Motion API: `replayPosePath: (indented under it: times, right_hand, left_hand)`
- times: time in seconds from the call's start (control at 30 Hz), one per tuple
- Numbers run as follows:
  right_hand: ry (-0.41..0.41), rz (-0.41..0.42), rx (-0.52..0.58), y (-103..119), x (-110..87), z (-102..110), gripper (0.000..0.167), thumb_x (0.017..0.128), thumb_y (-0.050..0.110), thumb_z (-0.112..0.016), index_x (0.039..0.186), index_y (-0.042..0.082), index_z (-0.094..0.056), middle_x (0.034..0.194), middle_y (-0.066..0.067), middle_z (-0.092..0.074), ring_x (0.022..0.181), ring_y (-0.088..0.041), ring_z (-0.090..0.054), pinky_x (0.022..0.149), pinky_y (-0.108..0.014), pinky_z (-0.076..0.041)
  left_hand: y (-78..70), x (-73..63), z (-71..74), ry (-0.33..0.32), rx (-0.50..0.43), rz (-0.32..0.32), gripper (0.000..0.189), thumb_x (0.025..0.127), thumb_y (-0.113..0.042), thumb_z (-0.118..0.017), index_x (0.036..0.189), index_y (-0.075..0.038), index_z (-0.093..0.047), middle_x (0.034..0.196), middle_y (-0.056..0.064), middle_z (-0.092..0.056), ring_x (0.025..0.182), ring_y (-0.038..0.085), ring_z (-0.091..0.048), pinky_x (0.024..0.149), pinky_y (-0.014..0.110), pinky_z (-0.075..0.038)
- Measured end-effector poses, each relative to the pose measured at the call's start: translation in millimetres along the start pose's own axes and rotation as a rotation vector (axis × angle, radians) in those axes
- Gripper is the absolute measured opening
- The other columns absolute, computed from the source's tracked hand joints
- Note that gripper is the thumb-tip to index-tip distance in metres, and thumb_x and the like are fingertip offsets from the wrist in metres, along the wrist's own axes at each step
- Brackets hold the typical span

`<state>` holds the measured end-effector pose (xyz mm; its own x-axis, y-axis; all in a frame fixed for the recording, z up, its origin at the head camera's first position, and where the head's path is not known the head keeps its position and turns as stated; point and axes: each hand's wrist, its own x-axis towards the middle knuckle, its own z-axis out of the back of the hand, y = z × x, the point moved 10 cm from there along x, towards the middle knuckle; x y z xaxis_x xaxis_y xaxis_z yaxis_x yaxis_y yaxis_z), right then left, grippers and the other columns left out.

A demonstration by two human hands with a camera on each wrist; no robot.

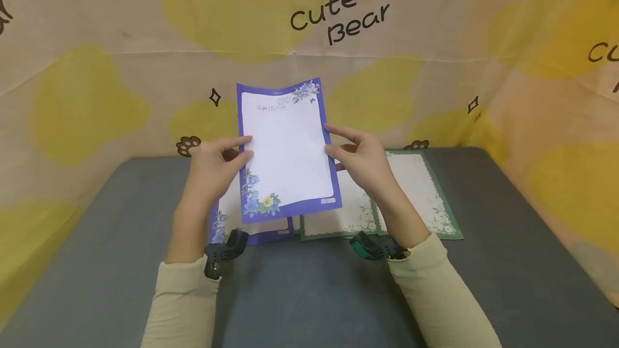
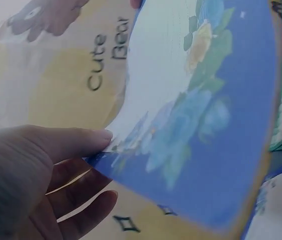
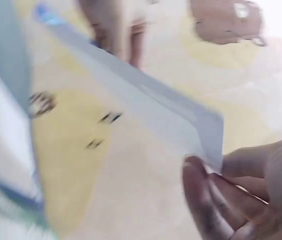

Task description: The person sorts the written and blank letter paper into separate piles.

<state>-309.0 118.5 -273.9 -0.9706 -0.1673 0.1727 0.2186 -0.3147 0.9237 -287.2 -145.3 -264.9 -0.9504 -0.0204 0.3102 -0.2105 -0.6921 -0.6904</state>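
Observation:
Held up above the table is a sheet of stationery paper (image 1: 287,149) with a purple border, blue flowers in two corners and a line of handwriting near its top. My left hand (image 1: 213,168) pinches its left edge between thumb and fingers. On the opposite edge, my right hand (image 1: 362,157) pinches the sheet the same way. The left wrist view shows the left thumb (image 2: 88,140) on the printed face, the other fingers behind. In the right wrist view the paper (image 3: 146,97) is seen nearly edge-on, bowed, with the right fingers (image 3: 201,185) at its near end.
Behind the held sheet, another purple-bordered sheet (image 1: 229,219) lies on the grey table (image 1: 300,294). Green-bordered sheets (image 1: 411,176) with pale flowers lie to the right, partly hidden by my right arm. A yellow-patterned cloth (image 1: 271,26) hangs behind the table.

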Motion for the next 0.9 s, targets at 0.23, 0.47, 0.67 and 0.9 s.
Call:
replayPosePath:
  times: [0.23, 0.47, 0.67, 0.9]
  right_hand:
    - [0.058, 0.042, 0.047, 11.8, 0.1, -17.8, 0.048, 0.095, 0.009, -0.068, 0.141, 0.02, -0.061, 0.148, 0.004, -0.058, 0.091, -0.021, -0.076, 0.078, -0.035, -0.064]
    - [0.042, 0.069, 0.074, -1.1, 1.3, -31.1, 0.048, 0.094, 0.005, -0.069, 0.14, 0.018, -0.062, 0.144, 0.0, -0.062, 0.084, -0.022, -0.076, 0.077, -0.037, -0.064]
    - [0.052, 0.044, 0.034, -16.8, 6.0, -57.3, 0.047, 0.095, 0.006, -0.068, 0.14, 0.018, -0.063, 0.141, -0.005, -0.064, 0.077, -0.021, -0.076, 0.063, -0.028, -0.059]
    - [0.089, 0.058, -0.017, -26.5, 6.9, -88.8, 0.047, 0.095, 0.004, -0.065, 0.14, 0.014, -0.062, 0.135, -0.012, -0.067, 0.074, -0.024, -0.076, 0.049, -0.02, -0.043]
  left_hand:
    - [7.0, -2.0, 24.6, -0.071, -0.015, 0.056, 0.035, 0.095, -0.016, -0.07, 0.13, -0.013, -0.07, 0.108, 0.015, -0.072, 0.086, 0.02, -0.055, 0.063, 0.011, -0.044]
    - [14.3, -1.7, 32.2, -0.079, -0.003, 0.098, 0.034, 0.095, -0.015, -0.07, 0.129, -0.011, -0.071, 0.114, 0.016, -0.07, 0.091, 0.022, -0.054, 0.066, 0.007, -0.044]
    - [27.2, -1.2, 32.0, -0.041, 0.044, 0.131, 0.026, 0.097, -0.016, -0.068, 0.119, -0.005, -0.075, 0.108, 0.019, -0.07, 0.094, 0.027, -0.061, 0.069, 0.009, -0.046]
    - [51.2, 0.3, 27.4, 0.013, 0.117, 0.165, 0.025, 0.096, -0.015, -0.069, 0.117, -0.003, -0.075, 0.105, 0.021, -0.069, 0.093, 0.03, -0.061, 0.068, 0.019, -0.048]
